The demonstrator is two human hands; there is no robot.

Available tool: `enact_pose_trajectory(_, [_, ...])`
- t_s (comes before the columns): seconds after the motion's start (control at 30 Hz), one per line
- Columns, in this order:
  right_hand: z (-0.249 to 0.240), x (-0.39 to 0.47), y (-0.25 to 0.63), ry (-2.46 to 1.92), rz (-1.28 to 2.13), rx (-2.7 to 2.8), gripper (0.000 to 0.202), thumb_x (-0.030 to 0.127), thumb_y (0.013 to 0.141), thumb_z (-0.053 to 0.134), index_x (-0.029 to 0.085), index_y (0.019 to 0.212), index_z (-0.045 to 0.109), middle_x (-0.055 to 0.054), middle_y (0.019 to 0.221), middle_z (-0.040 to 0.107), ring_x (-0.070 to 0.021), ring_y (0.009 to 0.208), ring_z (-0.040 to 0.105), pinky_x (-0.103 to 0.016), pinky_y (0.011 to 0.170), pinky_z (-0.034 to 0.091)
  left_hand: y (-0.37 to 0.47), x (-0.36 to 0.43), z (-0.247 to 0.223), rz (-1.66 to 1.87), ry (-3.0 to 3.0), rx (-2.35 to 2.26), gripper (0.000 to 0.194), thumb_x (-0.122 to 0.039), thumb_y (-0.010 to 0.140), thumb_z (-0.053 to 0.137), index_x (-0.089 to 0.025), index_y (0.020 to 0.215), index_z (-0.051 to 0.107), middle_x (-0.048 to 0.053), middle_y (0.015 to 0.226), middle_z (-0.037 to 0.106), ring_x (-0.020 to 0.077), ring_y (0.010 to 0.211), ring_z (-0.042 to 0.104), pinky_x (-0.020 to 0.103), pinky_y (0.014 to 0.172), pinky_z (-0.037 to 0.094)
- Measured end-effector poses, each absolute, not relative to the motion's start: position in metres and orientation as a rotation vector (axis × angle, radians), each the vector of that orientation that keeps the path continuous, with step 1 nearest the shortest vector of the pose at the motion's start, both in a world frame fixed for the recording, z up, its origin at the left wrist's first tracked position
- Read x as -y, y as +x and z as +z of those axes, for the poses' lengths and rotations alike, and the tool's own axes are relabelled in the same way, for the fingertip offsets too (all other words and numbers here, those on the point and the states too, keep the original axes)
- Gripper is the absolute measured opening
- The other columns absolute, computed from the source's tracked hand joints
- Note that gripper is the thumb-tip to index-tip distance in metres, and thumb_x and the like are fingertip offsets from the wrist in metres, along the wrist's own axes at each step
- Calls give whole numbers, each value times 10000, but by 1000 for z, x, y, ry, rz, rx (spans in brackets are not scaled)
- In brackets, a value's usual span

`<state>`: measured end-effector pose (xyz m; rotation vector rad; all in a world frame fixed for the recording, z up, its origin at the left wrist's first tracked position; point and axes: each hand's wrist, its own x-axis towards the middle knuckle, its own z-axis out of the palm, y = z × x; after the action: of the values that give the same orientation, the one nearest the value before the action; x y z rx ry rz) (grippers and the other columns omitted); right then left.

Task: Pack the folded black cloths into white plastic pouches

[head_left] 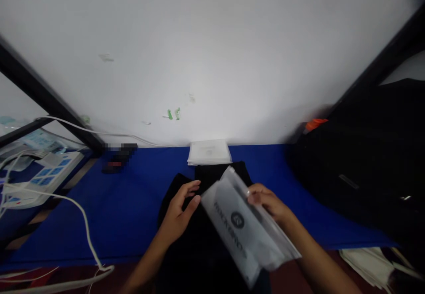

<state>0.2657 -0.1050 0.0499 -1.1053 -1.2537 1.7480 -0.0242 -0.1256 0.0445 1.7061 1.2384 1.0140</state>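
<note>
A black folded garment (199,245) lies on the blue table cover (126,210) in front of me. My left hand (181,212) rests on the garment's upper left part, fingers apart, thumb near the edge of a clear plastic zip bag (244,232) with a round printed logo. My right hand (268,203) holds that bag at its top edge, tilted over the garment's right side. The bag hides part of the garment beneath it.
A stack of flat white bags (209,152) lies at the back by the white wall. A big black pile (365,174) fills the right side. White power strips (43,174) and cables (83,223) sit at the left. A small dark object (117,159) lies at back left.
</note>
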Motion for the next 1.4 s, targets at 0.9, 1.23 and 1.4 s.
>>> enact_pose_trajectory(0.9, [80,132,213,-977,916,2166,327,372,1022,434,181,800,579,17,712,544,-109,648,521,-229,618,355,4,127,67,1081,1903,-1354,307,-344,956,484,-191,742,642,-23,616,597,118,549,538,215,547,405])
enact_pose_trajectory(1.23, [81,150,229,-970,886,2320,360,352,1033,393,176,803,606,-4,713,573,-122,668,541,-243,649,379,-44,103,74,1363,1706,-1636,289,-371,902,539,-178,717,649,-35,588,549,119,555,490,204,523,386])
enact_pose_trajectory(1.4, [81,151,238,-985,927,2419,370,349,1031,388,178,791,613,-8,706,587,-127,663,545,-252,650,384,-53,95,71,1383,1601,-1628,283,-389,883,559,-176,716,642,-39,576,525,115,537,461,204,507,373])
